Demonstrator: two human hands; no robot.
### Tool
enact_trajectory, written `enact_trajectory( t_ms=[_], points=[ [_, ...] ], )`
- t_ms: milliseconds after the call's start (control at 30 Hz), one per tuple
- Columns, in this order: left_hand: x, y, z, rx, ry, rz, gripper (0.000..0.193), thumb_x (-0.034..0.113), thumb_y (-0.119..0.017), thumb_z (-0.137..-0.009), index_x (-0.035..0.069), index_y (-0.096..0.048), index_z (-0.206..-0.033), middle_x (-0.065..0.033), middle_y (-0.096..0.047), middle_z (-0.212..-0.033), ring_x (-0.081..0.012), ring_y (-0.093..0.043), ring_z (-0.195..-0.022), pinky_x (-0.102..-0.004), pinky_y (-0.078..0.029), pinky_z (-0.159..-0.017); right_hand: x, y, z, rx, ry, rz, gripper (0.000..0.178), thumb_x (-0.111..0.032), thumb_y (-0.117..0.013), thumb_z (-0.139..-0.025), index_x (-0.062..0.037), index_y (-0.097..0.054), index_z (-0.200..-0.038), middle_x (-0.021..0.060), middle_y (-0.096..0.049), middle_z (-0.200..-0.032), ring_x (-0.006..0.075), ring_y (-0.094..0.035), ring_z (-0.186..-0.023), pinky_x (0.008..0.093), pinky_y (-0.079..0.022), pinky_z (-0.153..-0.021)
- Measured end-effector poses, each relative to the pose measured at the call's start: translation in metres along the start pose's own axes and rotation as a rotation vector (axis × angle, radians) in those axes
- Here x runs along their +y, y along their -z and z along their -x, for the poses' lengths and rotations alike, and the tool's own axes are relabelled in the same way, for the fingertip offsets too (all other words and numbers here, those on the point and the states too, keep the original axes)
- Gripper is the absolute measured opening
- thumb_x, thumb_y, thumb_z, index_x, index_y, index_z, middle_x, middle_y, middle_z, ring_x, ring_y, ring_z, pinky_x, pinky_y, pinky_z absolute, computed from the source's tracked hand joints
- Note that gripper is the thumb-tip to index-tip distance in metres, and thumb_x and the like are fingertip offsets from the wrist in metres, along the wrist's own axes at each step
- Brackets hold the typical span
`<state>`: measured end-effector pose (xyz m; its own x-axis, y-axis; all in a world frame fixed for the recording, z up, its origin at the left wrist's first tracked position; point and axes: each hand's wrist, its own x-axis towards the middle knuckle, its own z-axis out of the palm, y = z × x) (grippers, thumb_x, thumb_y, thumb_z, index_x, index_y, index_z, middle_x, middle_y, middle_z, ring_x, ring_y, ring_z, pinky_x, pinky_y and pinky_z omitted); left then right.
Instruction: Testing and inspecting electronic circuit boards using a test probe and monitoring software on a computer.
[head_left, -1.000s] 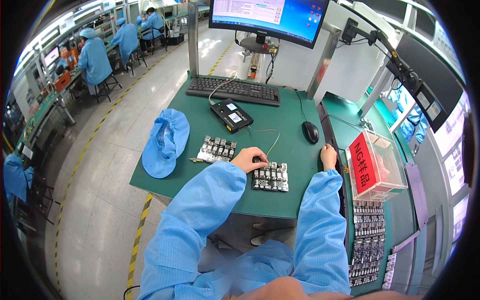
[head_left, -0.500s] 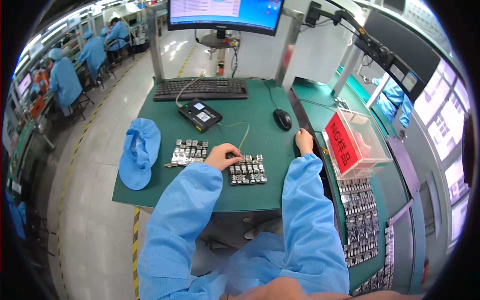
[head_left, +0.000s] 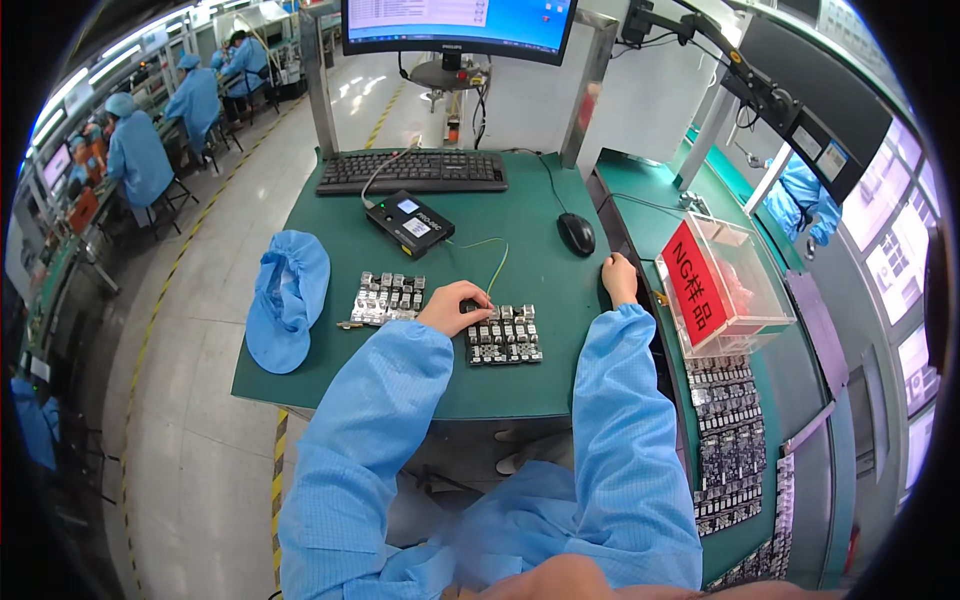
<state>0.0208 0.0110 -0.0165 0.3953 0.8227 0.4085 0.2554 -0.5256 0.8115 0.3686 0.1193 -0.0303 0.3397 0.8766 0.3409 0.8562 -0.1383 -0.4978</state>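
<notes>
My left hand (head_left: 452,309) is closed in a pinch at the upper left corner of a panel of small circuit boards (head_left: 505,337) with metal connectors. A thin yellow-green cable (head_left: 504,262) runs from a black box with a small lit screen (head_left: 410,225) down to these fingers. Something small and dark shows between them, but its kind is hidden. Left of this hand lies a second board panel (head_left: 388,298). My right hand (head_left: 620,279) rests with curled fingers at the right edge of the green table (head_left: 400,385), below the black mouse (head_left: 576,235); whatever it grips is hidden.
A blue cloth cap (head_left: 287,300) lies at the table's left. Behind are a keyboard (head_left: 410,172) and a monitor (head_left: 455,30). On the right-hand bench stands a clear box with a red label (head_left: 740,290), with rows of board panels (head_left: 730,440) nearer me. Other people (head_left: 140,155) sit far left.
The whole view has shifted slightly, so everything appears a little further right. Both hands keep nearly the same places relative to the boards and table edge.
</notes>
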Motion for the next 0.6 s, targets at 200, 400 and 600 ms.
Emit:
enact_trajectory(
  t_ms=[200, 400, 600],
  points=[
    [-0.001, 0.0, 0.0, 0.003, -0.008, -0.026, 0.014, 0.008, -0.072, -0.075, 0.002, -0.061, -0.08, -0.0083, -0.063, -0.092, -0.0196, -0.063, -0.088, -0.0302, -0.049, -0.081, -0.002, 0.002, 0.002, -0.002, -0.015, -0.003, 0.034, -0.028, -0.043, -0.086, -0.0065, -0.062, -0.105, 0.0219, -0.063, -0.101, 0.0396, -0.059, -0.095, 0.0461, -0.048, -0.081],
    [-0.002, -0.001, 0.0, 0.014, -0.019, -0.043, 0.012, 0.01, -0.072, -0.074, 0.003, -0.063, -0.08, -0.0077, -0.064, -0.092, -0.0205, -0.063, -0.089, -0.0309, -0.049, -0.081, -0.011, 0.009, 0.006, -0.065, -0.092, 0.01, 0.037, -0.027, -0.043, -0.087, -0.0056, -0.061, -0.112, 0.0208, -0.062, -0.106, 0.0373, -0.058, -0.101, 0.044, -0.046, -0.086],
    [-0.001, 0.0, 0.0, 0.018, -0.044, -0.051, 0.013, 0.012, -0.071, -0.074, 0.003, -0.064, -0.08, -0.0073, -0.065, -0.089, -0.021, -0.062, -0.087, -0.0311, -0.048, -0.08, -0.02, 0.007, 0.01, 0.011, -0.052, 0.247, 0.034, -0.024, -0.047, -0.086, -0.0065, -0.056, -0.114, 0.019, -0.057, -0.109, 0.0369, -0.056, -0.099, 0.0472, -0.047, -0.081]
  ],
)
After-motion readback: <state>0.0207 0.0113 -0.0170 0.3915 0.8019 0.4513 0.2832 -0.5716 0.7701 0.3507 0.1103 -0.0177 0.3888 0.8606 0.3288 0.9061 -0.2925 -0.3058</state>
